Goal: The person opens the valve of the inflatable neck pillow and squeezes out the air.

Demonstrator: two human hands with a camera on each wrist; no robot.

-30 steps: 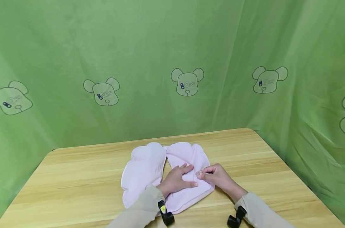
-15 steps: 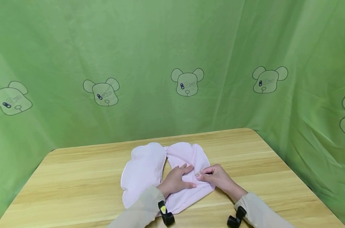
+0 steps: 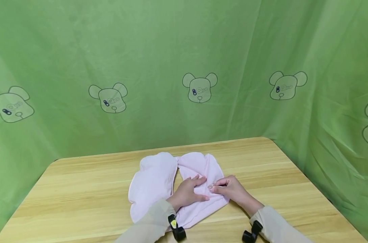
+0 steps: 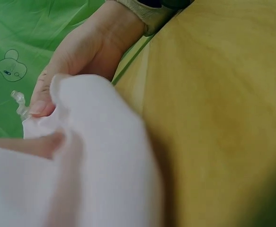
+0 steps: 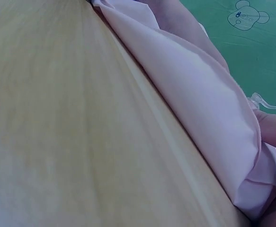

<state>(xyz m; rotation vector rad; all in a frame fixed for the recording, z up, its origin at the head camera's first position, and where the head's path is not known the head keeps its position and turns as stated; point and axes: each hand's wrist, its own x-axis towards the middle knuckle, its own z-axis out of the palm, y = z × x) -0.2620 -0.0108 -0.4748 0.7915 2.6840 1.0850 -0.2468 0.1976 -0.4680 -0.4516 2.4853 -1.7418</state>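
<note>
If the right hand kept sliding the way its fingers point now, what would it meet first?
Probably the left hand: the right hand points leftward across the pink inflatable pillow, fingertips pinching its clear valve almost against the left fingers. Exact depth is unclear.

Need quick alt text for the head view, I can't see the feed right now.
Two hands work on a pale pink inflatable cushion lying on a wooden table: the left hand rests flat on it while the right hand pinches its small clear valve. Green bear-print curtains surround the table.
</note>
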